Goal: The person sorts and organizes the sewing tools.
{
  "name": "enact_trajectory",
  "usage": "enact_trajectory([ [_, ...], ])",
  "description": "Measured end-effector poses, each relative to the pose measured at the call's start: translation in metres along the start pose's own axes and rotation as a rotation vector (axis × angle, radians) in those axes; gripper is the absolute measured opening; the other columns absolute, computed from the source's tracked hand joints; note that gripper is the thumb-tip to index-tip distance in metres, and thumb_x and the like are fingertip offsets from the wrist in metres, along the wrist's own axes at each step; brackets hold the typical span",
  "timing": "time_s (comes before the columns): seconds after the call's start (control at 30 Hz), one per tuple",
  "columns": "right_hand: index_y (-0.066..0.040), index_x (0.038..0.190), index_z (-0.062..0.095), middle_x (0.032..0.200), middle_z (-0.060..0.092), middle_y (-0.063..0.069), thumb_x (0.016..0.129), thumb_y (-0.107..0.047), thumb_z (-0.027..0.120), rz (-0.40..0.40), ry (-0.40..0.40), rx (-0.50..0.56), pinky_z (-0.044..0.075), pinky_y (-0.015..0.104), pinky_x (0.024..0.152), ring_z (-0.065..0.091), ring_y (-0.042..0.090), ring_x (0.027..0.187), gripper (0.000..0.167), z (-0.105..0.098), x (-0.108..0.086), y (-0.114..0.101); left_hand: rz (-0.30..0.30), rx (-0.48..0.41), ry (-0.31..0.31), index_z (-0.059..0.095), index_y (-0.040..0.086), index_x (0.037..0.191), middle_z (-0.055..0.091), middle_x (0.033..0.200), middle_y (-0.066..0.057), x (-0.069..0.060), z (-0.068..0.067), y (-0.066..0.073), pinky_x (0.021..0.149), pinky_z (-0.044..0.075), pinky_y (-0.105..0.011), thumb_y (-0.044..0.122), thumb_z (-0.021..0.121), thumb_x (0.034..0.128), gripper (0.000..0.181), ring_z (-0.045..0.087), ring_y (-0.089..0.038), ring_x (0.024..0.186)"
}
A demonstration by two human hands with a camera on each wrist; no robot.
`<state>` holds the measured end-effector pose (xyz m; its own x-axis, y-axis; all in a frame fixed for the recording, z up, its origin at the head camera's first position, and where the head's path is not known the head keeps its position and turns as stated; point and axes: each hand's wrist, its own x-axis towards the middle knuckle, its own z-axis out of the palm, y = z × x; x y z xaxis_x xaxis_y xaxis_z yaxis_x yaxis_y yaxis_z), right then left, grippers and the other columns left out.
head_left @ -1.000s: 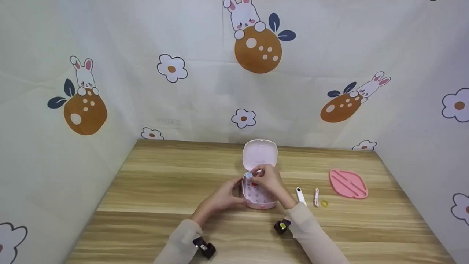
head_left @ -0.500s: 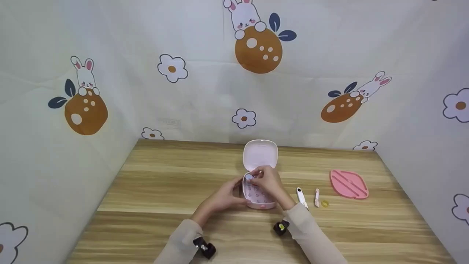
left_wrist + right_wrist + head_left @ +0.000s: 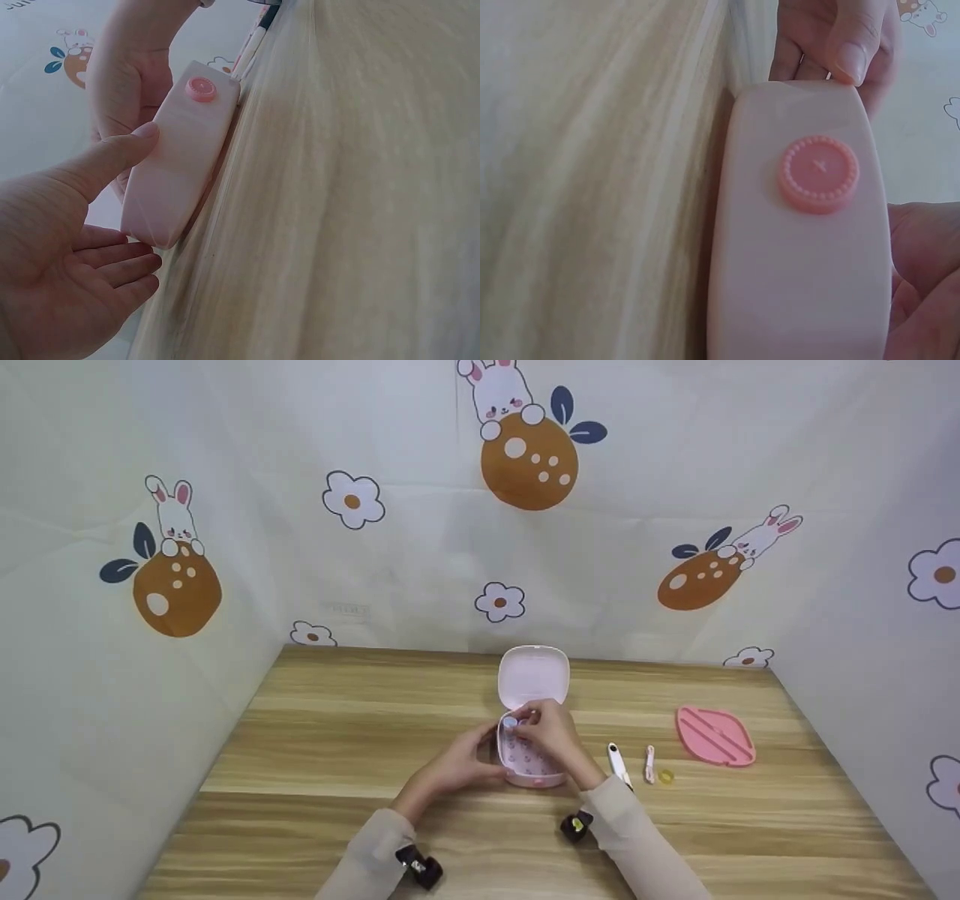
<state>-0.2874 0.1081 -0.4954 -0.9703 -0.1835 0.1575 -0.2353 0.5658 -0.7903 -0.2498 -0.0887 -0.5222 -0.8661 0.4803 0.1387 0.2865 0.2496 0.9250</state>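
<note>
A pale pink box (image 3: pixel 517 761) stands on the table with its lid (image 3: pixel 533 676) raised at the back. My left hand (image 3: pixel 461 761) steadies the box at its left side. In the left wrist view its thumb presses the front face, near the round pink button (image 3: pixel 201 89), and its fingers lie along the side. Inside the box's back left corner, my right hand (image 3: pixel 551 731) pinches a small thing with a pale blue round top (image 3: pixel 510 721). Its lower part is hidden, so its kind cannot be told. A small dotted print covers the box floor.
Right of the box lie a slim white tool with a dark tip (image 3: pixel 618 765), a small bundled white cord (image 3: pixel 649 765) and a yellow ring (image 3: pixel 666 776). Farther right is a flat pink slotted tray or insert (image 3: pixel 715 736). Patterned cloth walls (image 3: pixel 420 570) border the table.
My right hand has lowered the blue-topped thing slightly into the box; a red spot seen beside it earlier is no longer visible. My left hand has stayed in place.
</note>
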Motion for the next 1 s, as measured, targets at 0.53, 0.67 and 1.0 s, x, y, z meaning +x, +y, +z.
enact_trajectory([
  [0.53, 0.004, 0.085, 0.077, 0.067, 0.066, 0.003, 0.073, 0.005, 0.085, -0.057, -0.03, -0.049, 0.045, 0.02, 0.058, 0.051, 0.008, 0.063, 0.014, -0.0041, 0.0002, 0.0006, -0.02, 0.018, -0.002, 0.038, -0.012, 0.156, 0.046, 0.159, -0.028, -0.0014, 0.0003, 0.0024, 0.128, 0.033, -0.051, 0.008, 0.085, 0.0869, 0.086, 0.042, -0.04, 0.151],
  [0.67, 0.004, 0.086, 0.078, 0.067, 0.066, 0.003, 0.072, 0.007, 0.084, -0.045, -0.039, -0.043, 0.045, 0.02, 0.057, 0.051, 0.009, 0.063, 0.016, -0.0046, 0.0004, 0.0002, -0.024, 0.019, -0.001, 0.037, -0.011, 0.157, 0.045, 0.16, -0.028, -0.0018, 0.0004, 0.0027, 0.128, 0.033, -0.051, 0.008, 0.085, 0.0863, 0.087, 0.041, -0.041, 0.151],
  [1.0, 0.003, 0.088, 0.079, 0.07, 0.069, 0.004, 0.072, 0.007, 0.084, -0.051, -0.028, -0.069, 0.047, 0.023, 0.059, 0.052, 0.01, 0.065, 0.017, -0.0029, 0.0009, -0.0022, -0.034, 0.022, 0.004, 0.037, -0.012, 0.156, 0.045, 0.16, -0.029, -0.0022, 0.0006, 0.0033, 0.129, 0.031, -0.052, 0.009, 0.085, 0.0869, 0.087, 0.041, -0.042, 0.151],
])
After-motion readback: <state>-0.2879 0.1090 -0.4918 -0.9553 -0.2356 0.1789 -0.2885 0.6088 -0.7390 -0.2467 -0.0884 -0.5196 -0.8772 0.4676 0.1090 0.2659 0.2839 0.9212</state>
